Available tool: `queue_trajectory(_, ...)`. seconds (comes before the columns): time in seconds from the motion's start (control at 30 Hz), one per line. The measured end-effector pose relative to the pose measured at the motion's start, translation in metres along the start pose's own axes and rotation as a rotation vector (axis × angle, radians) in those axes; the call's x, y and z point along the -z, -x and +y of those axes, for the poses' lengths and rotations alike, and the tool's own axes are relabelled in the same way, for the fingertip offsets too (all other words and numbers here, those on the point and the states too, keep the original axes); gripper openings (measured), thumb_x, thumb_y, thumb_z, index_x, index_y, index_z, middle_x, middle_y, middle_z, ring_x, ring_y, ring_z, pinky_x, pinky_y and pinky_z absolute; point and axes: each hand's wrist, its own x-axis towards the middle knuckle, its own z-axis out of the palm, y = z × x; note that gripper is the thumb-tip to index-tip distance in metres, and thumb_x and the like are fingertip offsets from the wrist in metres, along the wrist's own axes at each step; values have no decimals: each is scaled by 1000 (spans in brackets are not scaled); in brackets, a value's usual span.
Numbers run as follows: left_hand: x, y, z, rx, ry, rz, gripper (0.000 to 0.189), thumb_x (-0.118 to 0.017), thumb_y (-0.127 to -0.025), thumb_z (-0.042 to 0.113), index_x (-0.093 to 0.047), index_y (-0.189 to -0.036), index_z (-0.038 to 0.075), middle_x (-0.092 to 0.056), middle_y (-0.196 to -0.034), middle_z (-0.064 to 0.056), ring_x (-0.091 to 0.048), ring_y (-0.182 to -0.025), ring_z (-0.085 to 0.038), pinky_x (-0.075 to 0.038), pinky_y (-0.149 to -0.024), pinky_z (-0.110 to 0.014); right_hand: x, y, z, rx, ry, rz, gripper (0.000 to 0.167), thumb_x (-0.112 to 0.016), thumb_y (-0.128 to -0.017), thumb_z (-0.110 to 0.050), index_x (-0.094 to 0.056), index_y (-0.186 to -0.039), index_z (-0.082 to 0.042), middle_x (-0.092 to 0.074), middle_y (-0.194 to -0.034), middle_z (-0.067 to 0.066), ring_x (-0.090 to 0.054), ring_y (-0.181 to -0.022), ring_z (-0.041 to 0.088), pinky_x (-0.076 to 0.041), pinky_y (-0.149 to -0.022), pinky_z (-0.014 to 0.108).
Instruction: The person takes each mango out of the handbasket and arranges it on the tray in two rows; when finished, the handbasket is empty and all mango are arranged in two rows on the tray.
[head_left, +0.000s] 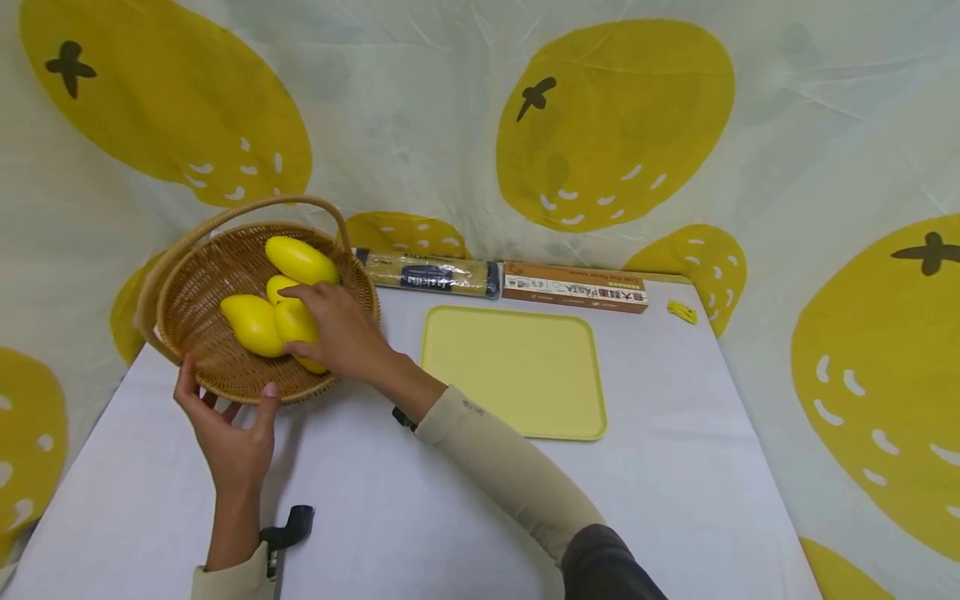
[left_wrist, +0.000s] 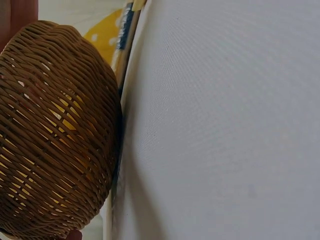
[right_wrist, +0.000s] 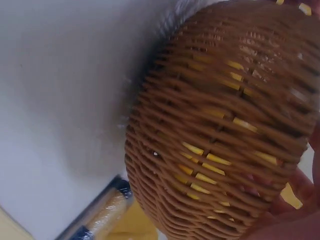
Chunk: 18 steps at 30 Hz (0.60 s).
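Note:
A brown wicker basket (head_left: 213,292) with an arched handle stands at the table's left, holding several yellow mangoes. My left hand (head_left: 236,446) grips its near rim, the thumb and fingers spread along the edge. Reaching in from the right, my right hand (head_left: 341,329) has its thumb and fingers curled round one mango (head_left: 295,320). Another mango (head_left: 253,325) lies just left of it, and a longer mango (head_left: 302,260) lies toward the back. Both wrist views show the woven outer wall (left_wrist: 55,130) of the basket, with yellow showing through the gaps.
Right of the basket lies a pale yellow tray (head_left: 513,375). Along the back edge are a clear pack of pasta (head_left: 431,275) and a brown pasta box (head_left: 573,287). A small yellow item (head_left: 682,312) sits at the back right. Fruit-patterned cloth hangs behind the white-covered table (head_left: 420,517).

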Motion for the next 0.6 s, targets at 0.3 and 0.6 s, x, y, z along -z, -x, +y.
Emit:
queue_trajectory(0.3, -1, 0, -2, -10, -2, 0, 100, -82, -85, 14, -25, -166, 25, -28, -171, 2, -41, -147, -27, -44, -106, -30, 0, -20, 6, -54, 15, -149, 80, -83, -90, -48, -47, -159, -28, -56, -151, -4, -53, -134, 12, -42, -113, 25)
queue_trajectory(0.6, 0, -1, 0, 0, -9, -7, 100, -82, -85, 15, -25, -166, 25, -28, -171, 3, -42, -146, -27, -44, -106, -29, -6, -38, 3, -89, 42, -229, 81, -85, -89, -45, -47, -158, -29, -56, -153, -10, -51, -138, 9, -43, -112, 22)
